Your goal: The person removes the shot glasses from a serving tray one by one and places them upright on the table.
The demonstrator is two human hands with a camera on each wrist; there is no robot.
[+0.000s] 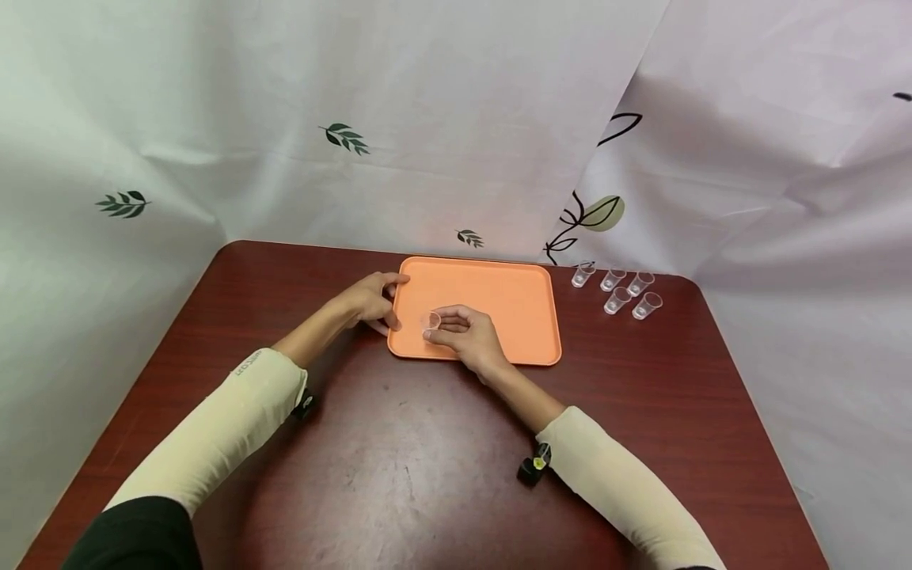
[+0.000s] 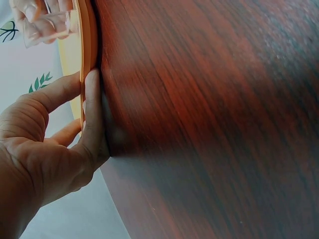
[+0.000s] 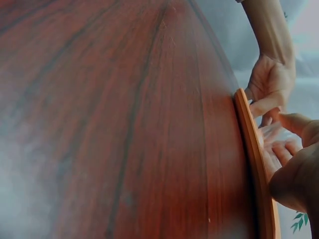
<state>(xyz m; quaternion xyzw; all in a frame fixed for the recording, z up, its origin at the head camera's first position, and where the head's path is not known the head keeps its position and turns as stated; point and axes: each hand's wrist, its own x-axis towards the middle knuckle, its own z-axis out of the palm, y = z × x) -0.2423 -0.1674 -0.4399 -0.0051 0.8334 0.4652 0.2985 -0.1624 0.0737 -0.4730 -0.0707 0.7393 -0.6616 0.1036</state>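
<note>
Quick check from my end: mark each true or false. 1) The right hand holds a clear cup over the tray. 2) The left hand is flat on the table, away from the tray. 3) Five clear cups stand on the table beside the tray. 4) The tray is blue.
1) True: the right hand pinches a small clear cup above the orange tray.
2) False: the left hand grips the tray's left rim.
3) True: five clear cups stand on the table, on the right-hand side of the tray.
4) False: the tray is orange.
</note>
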